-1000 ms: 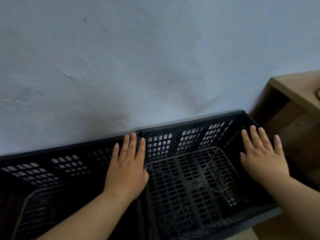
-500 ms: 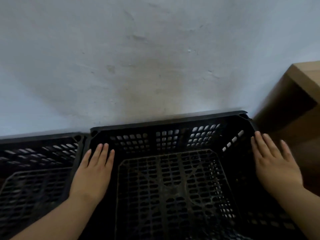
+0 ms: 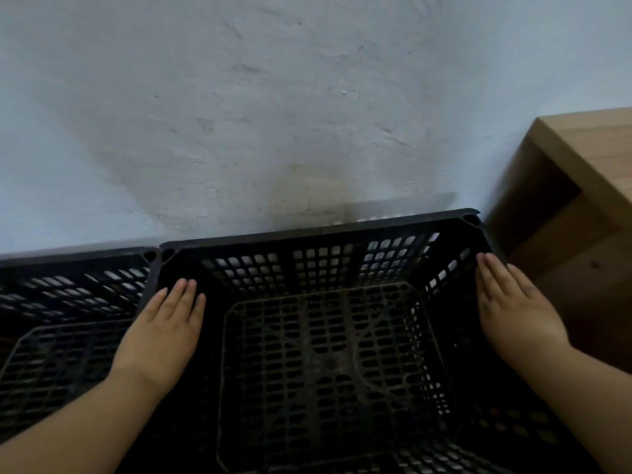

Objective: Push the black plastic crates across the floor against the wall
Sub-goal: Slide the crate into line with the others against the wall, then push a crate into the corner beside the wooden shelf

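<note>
Both hands flat, fingers straight, grasping nothing — left hand (image 3: 164, 323) on left rim, right hand (image 3: 513, 302) on right rim of black crate (image 3: 318, 234) at wall (image 3: 273, 114); second crate (image 3: 75, 258) touching beside.

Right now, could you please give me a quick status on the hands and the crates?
Left hand, right hand flat, open on right black plastic crate. Crate against pale wall, beside second crate. Wooden furniture close right.
</note>
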A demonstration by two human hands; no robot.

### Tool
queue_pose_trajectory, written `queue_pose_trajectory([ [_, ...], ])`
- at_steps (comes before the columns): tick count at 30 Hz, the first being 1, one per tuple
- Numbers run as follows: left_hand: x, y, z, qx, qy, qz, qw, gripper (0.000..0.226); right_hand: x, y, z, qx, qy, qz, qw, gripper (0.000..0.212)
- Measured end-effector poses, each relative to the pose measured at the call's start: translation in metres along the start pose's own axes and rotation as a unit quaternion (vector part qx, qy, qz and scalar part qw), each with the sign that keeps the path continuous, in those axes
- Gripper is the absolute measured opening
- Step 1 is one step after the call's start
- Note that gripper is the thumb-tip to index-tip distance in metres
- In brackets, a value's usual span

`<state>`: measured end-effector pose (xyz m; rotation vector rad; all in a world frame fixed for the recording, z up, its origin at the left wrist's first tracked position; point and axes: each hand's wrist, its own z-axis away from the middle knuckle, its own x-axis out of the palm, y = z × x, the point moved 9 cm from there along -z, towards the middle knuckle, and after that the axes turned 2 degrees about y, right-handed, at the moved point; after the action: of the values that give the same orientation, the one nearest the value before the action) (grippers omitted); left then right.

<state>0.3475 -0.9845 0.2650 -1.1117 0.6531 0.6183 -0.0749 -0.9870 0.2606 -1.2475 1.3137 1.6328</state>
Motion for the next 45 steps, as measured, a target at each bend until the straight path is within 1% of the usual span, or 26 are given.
queue_pose_trajectory([
  [1,-0.001,-0.001,0.006,-0.003,0.006,-0.004,1.0,0.059,-0.006,-0.002,0.002,0.001,0.011,0.047,0.999,0.058],
  [2,-0.002,-0.001,0.012,-0.005,0.012,-0.009,1.0,0.059,-0.002,-0.005,0.009,0.002,-0.03,0.067,0.997,0.059],
  [3,-0.003,-0.001,0.019,-0.005,0.019,-0.018,1.0,0.059,-0.009,-0.01,0.016,0.001,-0.012,0.075,0.997,0.062],
  [4,-0.004,0.0,0.027,-0.003,0.023,-0.024,0.999,0.059,-0.013,-0.015,0.025,-0.022,0.01,0.111,0.994,0.068],
  [6,-0.006,0.001,0.045,0.0,0.025,-0.024,0.999,0.058,-0.019,-0.022,0.047,-0.073,0.02,0.22,0.973,0.074],
  [7,-0.007,0.002,0.055,0.003,0.026,-0.02,0.999,0.057,-0.017,-0.016,0.056,-0.05,-0.016,0.197,0.979,0.073],
  [8,-0.009,0.003,0.065,0.004,0.029,-0.015,0.999,0.057,-0.014,-0.013,0.07,-0.025,-0.106,0.144,0.984,0.068],
  [9,-0.012,0.004,0.077,0.004,0.032,-0.008,0.999,0.057,-0.024,-0.02,0.081,-0.018,-0.113,0.148,0.982,0.06],
  [10,-0.015,0.005,0.09,0.002,0.033,0.0,0.999,0.058,-0.037,-0.022,0.094,-0.034,-0.133,0.207,0.969,0.055],
  [11,-0.019,0.005,0.104,-0.001,0.036,0.007,0.999,0.058,-0.061,-0.022,0.101,-0.043,-0.089,0.291,0.952,0.053],
  [12,-0.024,0.004,0.119,-0.004,0.043,0.013,0.999,0.059,-0.079,-0.016,0.114,0.001,-0.1,0.284,0.953,0.053],
  [14,-0.034,0.002,0.149,0.0,0.051,0.027,0.998,0.059,-0.102,-0.011,0.145,0.068,-0.173,0.264,0.946,0.055],
  [15,-0.041,0.0,0.167,0.005,0.053,0.033,0.998,0.059,-0.116,-0.013,0.161,0.064,-0.188,0.28,0.939,0.054],
  [17,-0.049,0.0,0.191,0.019,0.052,0.043,0.998,0.061,-0.134,-0.012,0.178,0.045,-0.188,0.276,0.941,0.053],
  [19,-0.066,-0.007,0.223,0.032,0.048,0.054,0.997,0.064,-0.165,-0.006,0.198,0.063,-0.193,0.255,0.945,0.052],
  [21,-0.083,-0.015,0.249,0.05,0.043,0.051,0.997,0.063,-0.195,-0.001,0.217,0.06,-0.207,0.243,0.946,0.052],
  [24,-0.121,-0.036,0.279,0.078,0.054,0.051,0.994,0.063,-0.243,0.008,0.24,0.03,-0.224,0.242,0.944,0.053],
  [27,-0.164,-0.069,0.304,0.099,0.061,0.049,0.992,0.065,-0.292,0.024,0.255,0.044,-0.221,0.233,0.946,0.053],
  [29,-0.192,-0.099,0.319,0.097,0.073,0.046,0.992,0.067,-0.324,0.03,0.255,0.047,-0.205,0.225,0.951,0.053],
  [34,-0.248,-0.191,0.351,0.054,0.091,0.026,0.994,0.071,-0.403,0.027,0.228,0.049,-0.155,0.188,0.969,0.053],
  [37,-0.264,-0.252,0.361,0.022,0.098,0.006,0.995,0.073,-0.438,0.012,0.203,0.034,-0.148,0.21,0.966,0.054],
  [41,-0.263,-0.329,0.368,-0.029,0.106,-0.016,0.994,0.076,-0.488,-0.023,0.165,0.024,-0.111,0.165,0.98,0.055],
  [42,-0.258,-0.347,0.368,-0.043,0.106,-0.017,0.993,0.076,-0.498,-0.039,0.152,-0.008,-0.053,0.152,0.987,0.063],
  [43,-0.253,-0.363,0.368,-0.057,0.107,-0.017,0.992,0.076,-0.513,-0.05,0.137,-0.039,0.035,0.158,0.986,0.074],
  [44,-0.245,-0.379,0.368,-0.07,0.107,-0.014,0.992,0.076,-0.519,-0.059,0.122,-0.055,0.091,0.171,0.979,0.072],
  [45,-0.236,-0.393,0.368,-0.081,0.104,-0.011,0.991,0.076,-0.524,-0.073,0.109,-0.081,0.169,0.159,0.969,0.06],
])
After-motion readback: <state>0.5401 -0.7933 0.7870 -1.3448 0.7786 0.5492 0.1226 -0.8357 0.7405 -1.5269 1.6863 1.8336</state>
